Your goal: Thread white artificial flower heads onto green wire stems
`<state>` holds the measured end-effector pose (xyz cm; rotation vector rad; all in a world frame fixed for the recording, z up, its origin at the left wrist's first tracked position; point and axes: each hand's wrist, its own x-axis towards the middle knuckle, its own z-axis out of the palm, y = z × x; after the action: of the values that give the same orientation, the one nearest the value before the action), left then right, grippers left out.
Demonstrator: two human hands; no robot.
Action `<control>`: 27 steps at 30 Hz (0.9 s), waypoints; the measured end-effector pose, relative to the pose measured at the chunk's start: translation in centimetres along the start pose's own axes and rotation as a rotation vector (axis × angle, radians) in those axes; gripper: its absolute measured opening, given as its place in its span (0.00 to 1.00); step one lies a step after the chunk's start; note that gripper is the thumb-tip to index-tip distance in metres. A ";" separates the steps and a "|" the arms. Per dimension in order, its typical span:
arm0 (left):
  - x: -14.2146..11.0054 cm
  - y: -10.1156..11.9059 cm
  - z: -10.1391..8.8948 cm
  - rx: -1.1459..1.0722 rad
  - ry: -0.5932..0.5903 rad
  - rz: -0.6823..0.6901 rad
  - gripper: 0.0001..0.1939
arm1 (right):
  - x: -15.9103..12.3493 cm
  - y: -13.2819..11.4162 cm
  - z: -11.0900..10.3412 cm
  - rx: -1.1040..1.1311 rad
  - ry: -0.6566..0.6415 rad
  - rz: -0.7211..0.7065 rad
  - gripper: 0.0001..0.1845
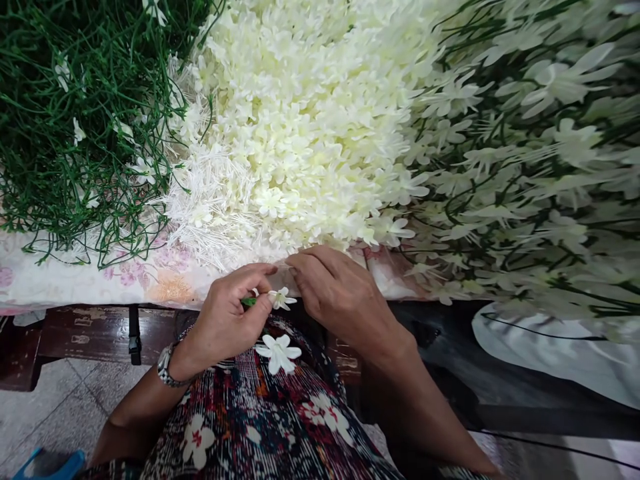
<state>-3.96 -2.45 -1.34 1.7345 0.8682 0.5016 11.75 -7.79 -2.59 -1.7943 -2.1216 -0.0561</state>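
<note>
My left hand (234, 313), with a metal watch on its wrist, is closed in a pinch on an artificial flower stem (249, 302), of which a bit of green shows. A small white flower (283, 299) sticks out past the thumb. Lower down, a larger white flower (279, 353) shows in front of the patterned clothing; its link to the stem is hidden. Close by on the right, my right hand (340, 293) is pinched too, thumb and forefinger together near the table edge. What lies between those fingertips is too small to make out.
Green plastic stems (85, 120) are heaped at the left. Thin white stamen strands (210, 200) lie beside a large pile of cream-white petals (320, 120). Assembled white flowers on stems (540, 173) crowd the right. A floral cloth (165, 280) covers the table.
</note>
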 end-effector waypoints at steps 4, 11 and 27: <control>-0.2 0.1 0.0 -0.064 0.014 -0.026 0.04 | 0.0 0.4 -0.2 0.180 0.110 0.024 0.12; -0.4 0.2 0.0 -0.288 0.174 -0.098 0.05 | 0.5 -0.4 -0.7 0.645 0.295 0.213 0.08; -0.5 0.7 0.7 -0.438 0.196 -0.155 0.06 | -0.2 -3.1 1.7 0.995 0.455 0.313 0.09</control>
<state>-3.56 -3.34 -0.83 1.2244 0.9412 0.7075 8.43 -8.11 -3.58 -1.2833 -1.1727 0.5221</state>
